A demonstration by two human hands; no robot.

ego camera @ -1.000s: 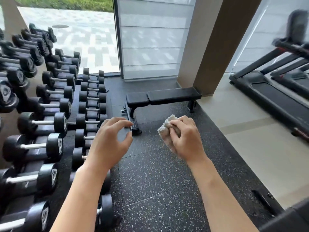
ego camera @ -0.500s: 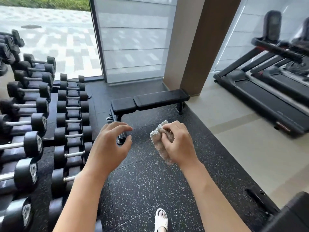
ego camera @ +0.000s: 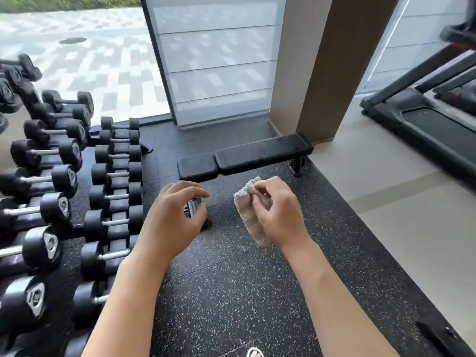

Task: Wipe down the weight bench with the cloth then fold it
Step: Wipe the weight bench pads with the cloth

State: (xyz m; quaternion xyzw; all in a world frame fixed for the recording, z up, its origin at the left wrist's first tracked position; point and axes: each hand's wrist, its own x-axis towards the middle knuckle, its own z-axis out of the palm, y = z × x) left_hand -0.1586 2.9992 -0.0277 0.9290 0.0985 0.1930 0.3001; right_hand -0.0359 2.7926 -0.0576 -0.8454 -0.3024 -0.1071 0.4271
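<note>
i pinch the cloth point(ego camera: 251, 215) in my right hand point(ego camera: 279, 215), thumb and fingers curled round its upper part so the rest hangs bunched below my palm. my left hand point(ego camera: 171, 220) hovers beside it with the fingers loosely curled and nothing in them. the weight bench point(ego camera: 244, 161) stands ahead of me on the speckled rubber floor point(ego camera: 231, 292), flat, with a short seat pad on the left and a longer back pad on the right; its far end sits close to the brown pillar point(ego camera: 316, 68). my hands are apart from it, and the cloth touches nothing but my fingers.

as i judge it, the wiping is not yet begun, so the step now is to get the cloth ready and reach the pads. a crumpled wad would only smear, so i want to spread it flat under my palm, using the free hand to open it out. then i'd start at one end and work in overlapping passes along the length, pressing evenly, and take the gap between the two pads too. the dumbbell rack point(ego camera: 64, 189) is close on my left, so i should mind my elbow and my footing.
</note>
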